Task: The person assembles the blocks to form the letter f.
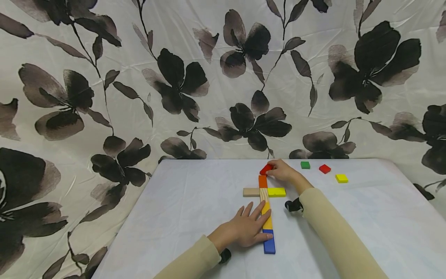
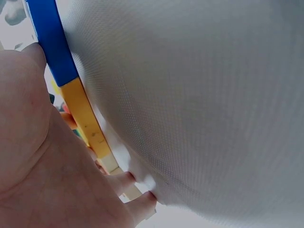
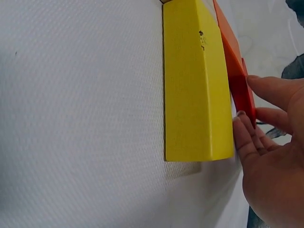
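Observation:
At the far end of a line of wooden blocks, my right hand [image 1: 283, 171] pinches a red block [image 1: 265, 169] between thumb and fingers, angled against an orange block [image 1: 263, 181]. Below the orange one lies a pale wood block [image 1: 264, 195], with a tan block [image 1: 251, 192] to its left and a yellow block [image 1: 277, 192] to its right. Amber blocks [image 1: 267, 223] and a blue block [image 1: 269, 247] continue the line toward me. My left hand [image 1: 244, 228] rests with spread fingers over the amber part, its thumb on the blue block.
Loose on the back right of the white table [image 1: 167, 217] lie a green block [image 1: 305, 165], a red diamond-shaped block [image 1: 325, 169] and a small yellow block [image 1: 342, 178]. A floral cloth [image 1: 209, 89] hangs behind the table's back edge.

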The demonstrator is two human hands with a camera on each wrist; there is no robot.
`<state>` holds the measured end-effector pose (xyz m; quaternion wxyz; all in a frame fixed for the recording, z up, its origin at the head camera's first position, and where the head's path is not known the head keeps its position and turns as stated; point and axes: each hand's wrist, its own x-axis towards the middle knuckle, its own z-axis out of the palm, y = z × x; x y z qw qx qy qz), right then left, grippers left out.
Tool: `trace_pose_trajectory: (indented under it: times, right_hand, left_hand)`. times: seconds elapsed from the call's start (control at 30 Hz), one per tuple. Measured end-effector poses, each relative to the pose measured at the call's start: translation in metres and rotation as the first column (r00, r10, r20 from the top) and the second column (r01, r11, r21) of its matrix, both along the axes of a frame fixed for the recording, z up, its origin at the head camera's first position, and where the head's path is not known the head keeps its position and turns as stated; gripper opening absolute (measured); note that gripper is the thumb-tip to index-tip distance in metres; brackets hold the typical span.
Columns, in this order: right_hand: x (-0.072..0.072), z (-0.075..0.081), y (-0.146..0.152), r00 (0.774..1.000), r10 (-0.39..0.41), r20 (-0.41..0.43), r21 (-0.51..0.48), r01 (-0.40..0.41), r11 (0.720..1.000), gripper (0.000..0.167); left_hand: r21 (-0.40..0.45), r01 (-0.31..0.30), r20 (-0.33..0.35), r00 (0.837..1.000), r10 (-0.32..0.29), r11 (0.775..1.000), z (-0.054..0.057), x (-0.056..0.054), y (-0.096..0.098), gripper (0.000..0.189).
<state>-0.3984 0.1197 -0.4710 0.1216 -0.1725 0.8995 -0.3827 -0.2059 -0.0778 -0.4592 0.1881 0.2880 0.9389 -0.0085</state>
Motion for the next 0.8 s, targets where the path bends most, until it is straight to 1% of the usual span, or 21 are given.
trace_pose_trajectory:
  times: [0.3, 0.8]
  right_hand:
    - [-0.0038, 0.0007, 0.0003, 1.0, 0.018, -0.007, 0.015, -0.018, 1.0, 0.054]
    - [-0.0013, 0.0023, 0.0009, 0.999, 0.037, 0.009, 0.015, -0.038, 0.999, 0.054]
  left_hand:
    - [0.008, 0.001, 0.002, 1.0, -0.002, 1.0, -0.0001, -0.0008, 0.0002, 0.081]
    - [0.0, -0.005, 0.004, 1.0, 0.005, 1.0, -0.0006, -0.0009, 0.0008, 0.082]
